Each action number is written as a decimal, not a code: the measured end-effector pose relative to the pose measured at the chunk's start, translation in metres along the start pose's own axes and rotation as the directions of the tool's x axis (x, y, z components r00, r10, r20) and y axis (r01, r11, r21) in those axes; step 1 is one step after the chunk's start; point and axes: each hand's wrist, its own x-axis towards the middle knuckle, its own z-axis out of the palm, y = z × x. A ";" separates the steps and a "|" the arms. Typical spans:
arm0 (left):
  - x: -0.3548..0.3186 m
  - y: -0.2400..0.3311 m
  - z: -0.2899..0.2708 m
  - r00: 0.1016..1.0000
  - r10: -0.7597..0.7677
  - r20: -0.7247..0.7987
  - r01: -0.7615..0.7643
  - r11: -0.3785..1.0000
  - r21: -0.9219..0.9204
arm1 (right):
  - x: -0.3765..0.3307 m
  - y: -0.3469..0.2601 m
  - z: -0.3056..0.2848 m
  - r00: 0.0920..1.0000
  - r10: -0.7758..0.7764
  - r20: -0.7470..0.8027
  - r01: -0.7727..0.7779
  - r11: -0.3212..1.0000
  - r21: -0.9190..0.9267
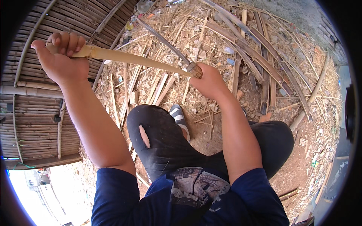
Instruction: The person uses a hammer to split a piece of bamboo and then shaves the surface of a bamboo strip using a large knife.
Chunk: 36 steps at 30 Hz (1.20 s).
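My left hand (pixel 65 62), raised at the upper left, is closed around one end of a pale split bamboo strip (pixel 130 58). The strip slants down to the right, and its thin far end meets my right hand (pixel 209 82). That hand is closed on the short wooden handle of a knife (pixel 195 70). The long dark blade points up and to the left, away from me. Whether the right fingers also pinch the strip's tip is hidden from this angle.
Split bamboo lengths (pixel 260 56) lie piled at the upper right. Shavings and thin strips (pixel 158 88) litter the ground before my knees. A bamboo slat wall (pixel 37 116) stands close on the left. My sandalled foot (pixel 178 116) rests below the knife.
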 end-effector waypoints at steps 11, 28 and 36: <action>0.021 -0.005 -0.015 0.979 -0.075 0.191 0.093 0.992 -0.085 | -0.008 0.079 0.084 0.985 0.165 -0.051 -0.172 0.955 -0.242; 0.013 0.006 -0.034 0.980 -0.082 0.181 0.104 0.988 -0.115 | -0.011 0.127 0.111 0.948 0.319 -0.004 -0.304 0.900 -0.313; 0.008 -0.004 -0.022 0.977 -0.074 0.201 0.102 0.986 -0.129 | -0.013 0.198 0.128 0.809 0.585 -0.050 -0.586 0.811 0.006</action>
